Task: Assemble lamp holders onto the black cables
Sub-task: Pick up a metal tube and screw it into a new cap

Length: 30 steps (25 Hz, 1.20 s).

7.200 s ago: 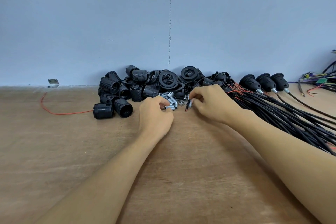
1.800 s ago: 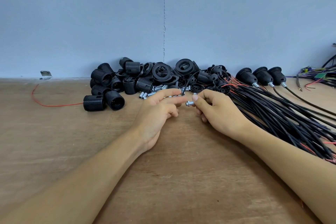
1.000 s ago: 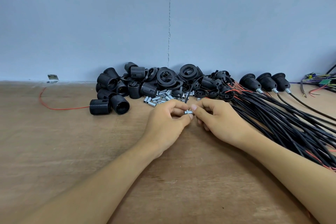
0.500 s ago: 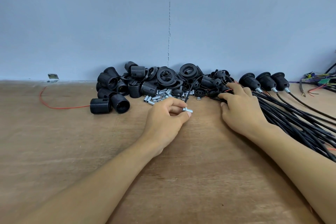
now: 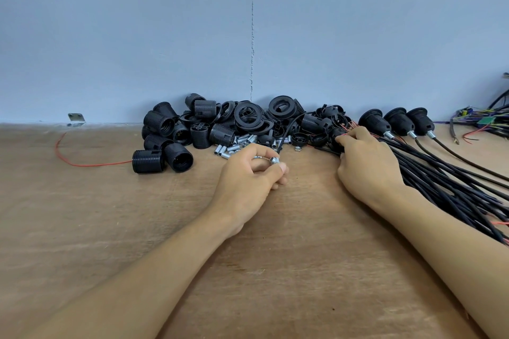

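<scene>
Small silver threaded metal tube [image 5: 274, 159] pinched by fingers [image 5: 281, 169] of the left hand [image 5: 248, 177] near the wooden worktop [image 5: 82, 201]'s back edge, beside heaped black plastic lamp holders [image 5: 220, 124]; right hand [image 5: 367, 164] rests on black cables [image 5: 446, 176], grip unclear. A slack pinch could lose it among scattered silver spares [image 5: 234, 147]

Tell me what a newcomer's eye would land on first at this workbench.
The heap of black lamp holder parts against the wall at the centre stands out first. To its right, a thick bundle of black cables fans across the wooden table, with three assembled holders behind it. In front, the left hand pinches a small metal fitting while the right hand rests on the cable ends.
</scene>
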{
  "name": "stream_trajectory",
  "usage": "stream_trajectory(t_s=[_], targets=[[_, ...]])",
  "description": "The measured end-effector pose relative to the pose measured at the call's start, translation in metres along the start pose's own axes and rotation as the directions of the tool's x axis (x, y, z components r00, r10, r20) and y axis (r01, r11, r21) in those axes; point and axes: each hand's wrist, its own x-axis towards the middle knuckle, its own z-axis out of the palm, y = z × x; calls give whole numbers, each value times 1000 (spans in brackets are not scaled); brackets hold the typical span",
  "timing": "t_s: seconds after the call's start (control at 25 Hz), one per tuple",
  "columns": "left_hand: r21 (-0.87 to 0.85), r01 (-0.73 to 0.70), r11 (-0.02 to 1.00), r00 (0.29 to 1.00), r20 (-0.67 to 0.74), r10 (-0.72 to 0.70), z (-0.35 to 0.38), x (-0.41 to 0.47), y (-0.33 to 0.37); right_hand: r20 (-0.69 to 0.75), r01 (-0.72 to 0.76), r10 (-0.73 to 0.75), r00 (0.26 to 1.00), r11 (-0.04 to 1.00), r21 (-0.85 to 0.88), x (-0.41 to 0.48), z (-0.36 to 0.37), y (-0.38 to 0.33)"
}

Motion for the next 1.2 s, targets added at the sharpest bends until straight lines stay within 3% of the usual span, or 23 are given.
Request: stream_trajectory(t_s=[0.16,0.36,0.48,0.6,0.72,0.92,1.2], targets=[[22,-42,999,999,9,41,0,0,0,-10,-9,11,1000,993,119,2,1,2],[63,-39,997,999,-17,40,3,0,1,-194,120,-43,980,908,402,2,0,-2],[41,-21,999,998,-64,24,3,0,1,-187,133,8,982,675,726,-5,-8,-17],[67,-14,998,991,-133,23,0,1,1,31,-8,-61,998,355,935,-9,-13,-29],[115,-26,993,987,-155,44,-1,2,0,154,-115,-169,973,218,969,-11,-12,-31],[178,-58,982,981,-173,89,-3,3,0,220,-182,-267,938,159,970,-13,-10,-31],[188,-90,978,973,-195,127,-2,1,3,293,-304,-294,910,9,953,-13,-7,-33]])
